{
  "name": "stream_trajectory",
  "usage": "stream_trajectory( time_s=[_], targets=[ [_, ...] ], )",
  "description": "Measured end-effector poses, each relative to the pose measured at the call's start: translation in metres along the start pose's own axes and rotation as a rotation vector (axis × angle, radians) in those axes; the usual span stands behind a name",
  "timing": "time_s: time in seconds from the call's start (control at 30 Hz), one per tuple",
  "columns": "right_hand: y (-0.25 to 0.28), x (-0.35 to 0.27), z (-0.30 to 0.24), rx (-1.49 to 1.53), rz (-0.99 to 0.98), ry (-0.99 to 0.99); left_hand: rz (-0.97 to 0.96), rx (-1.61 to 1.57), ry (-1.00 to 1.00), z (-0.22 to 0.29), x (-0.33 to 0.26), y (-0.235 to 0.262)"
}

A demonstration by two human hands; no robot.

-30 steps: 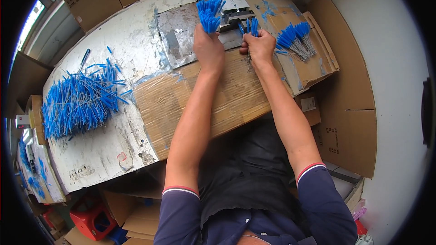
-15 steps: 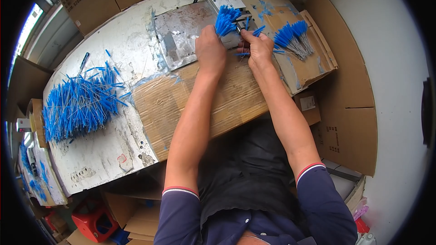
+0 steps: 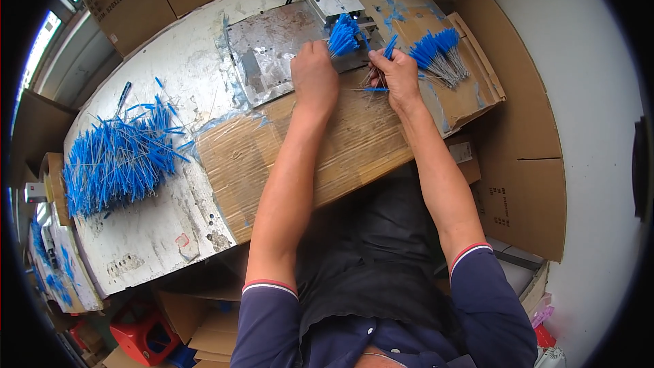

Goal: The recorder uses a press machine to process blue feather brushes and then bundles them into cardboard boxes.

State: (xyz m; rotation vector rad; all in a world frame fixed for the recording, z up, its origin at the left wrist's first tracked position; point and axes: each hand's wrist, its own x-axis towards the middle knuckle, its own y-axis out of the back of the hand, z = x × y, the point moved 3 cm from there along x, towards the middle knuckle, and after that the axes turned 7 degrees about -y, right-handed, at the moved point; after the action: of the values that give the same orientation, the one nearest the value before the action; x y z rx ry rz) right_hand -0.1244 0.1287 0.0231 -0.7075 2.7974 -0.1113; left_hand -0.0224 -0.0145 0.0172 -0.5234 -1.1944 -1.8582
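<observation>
The left hand [image 3: 315, 76] grips a bunch of blue-tipped thin wires [image 3: 343, 34] against the small grey metal machine [image 3: 334, 1]; the right hand [image 3: 396, 75] pinches a few blue-tipped wires [image 3: 386, 51]. Two loose heaps lie on the worn bench [image 3: 157, 232]: one large [image 3: 116, 157], one small [image 3: 439, 54].

— Where does the view sit?
— On the person's head, looking steeply down, close over the worktable [image 3: 157, 232]; fisheye bends its edges.
— A second view?
— Just this one
</observation>
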Motion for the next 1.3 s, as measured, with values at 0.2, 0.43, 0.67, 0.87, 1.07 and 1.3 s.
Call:
stream_trajectory(
  time_s=[0.2, 0.43, 0.67, 0.87, 1.07, 1.3],
  targets=[
    [0.0, -0.001, -0.003, -0.176, -0.02, 0.029, -0.072, 0.087, 0.006, 0.0, -0.001, -0.001],
    [-0.015, 0.019, 0.004, -0.292, 0.068, 0.136, 0.013, 0.081, 0.204, -0.011, 0.0, 0.005],
    [-0.017, 0.034, 0.013, -0.396, 0.241, 0.178, 0.049, 0.033, 0.258, -0.014, -0.001, 0.005],
    [-0.019, 0.038, 0.016, -0.427, 0.297, 0.187, 0.077, -0.015, 0.273, -0.013, 0.0, 0.007],
    [-0.023, 0.033, 0.013, -0.443, 0.325, 0.201, 0.06, -0.023, 0.228, -0.011, 0.0, 0.007],
    [-0.024, 0.017, 0.001, -0.208, 0.204, 0.065, 0.037, -0.04, 0.201, -0.006, 0.0, 0.009]
  ],
)
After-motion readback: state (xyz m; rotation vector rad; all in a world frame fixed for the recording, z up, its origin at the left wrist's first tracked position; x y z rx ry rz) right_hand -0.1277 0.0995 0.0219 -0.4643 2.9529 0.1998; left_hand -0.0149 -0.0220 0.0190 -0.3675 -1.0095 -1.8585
